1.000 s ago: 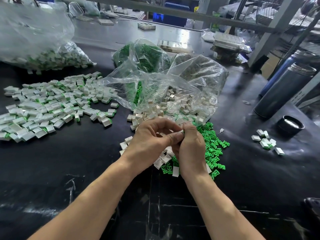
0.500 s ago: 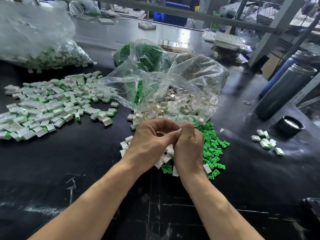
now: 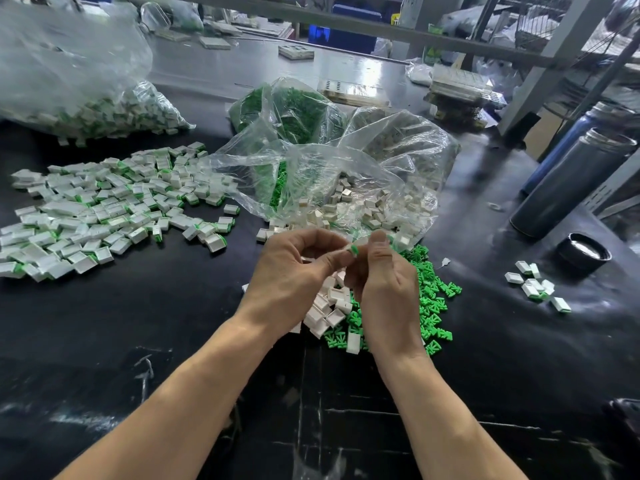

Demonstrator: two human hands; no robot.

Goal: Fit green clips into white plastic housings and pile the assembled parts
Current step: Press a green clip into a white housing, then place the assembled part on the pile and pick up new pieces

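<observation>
Your left hand (image 3: pixel 294 278) and right hand (image 3: pixel 388 289): fingers pinching one green clip (image 3: pixel 354 250) together; loose white housings (image 3: pixel 332 306) on counter (image 3: pixel 138 323) below.

Change, hands: my right hand (image 3: pixel 388 285) has tipped upright beside my left hand (image 3: pixel 294 275), thumb now raised above the heap of loose green clips (image 3: pixel 429 299). Change, part: a green clip (image 3: pixel 354 250), hidden before, now shows pinched between my fingers (image 3: pixel 337 259).
</observation>
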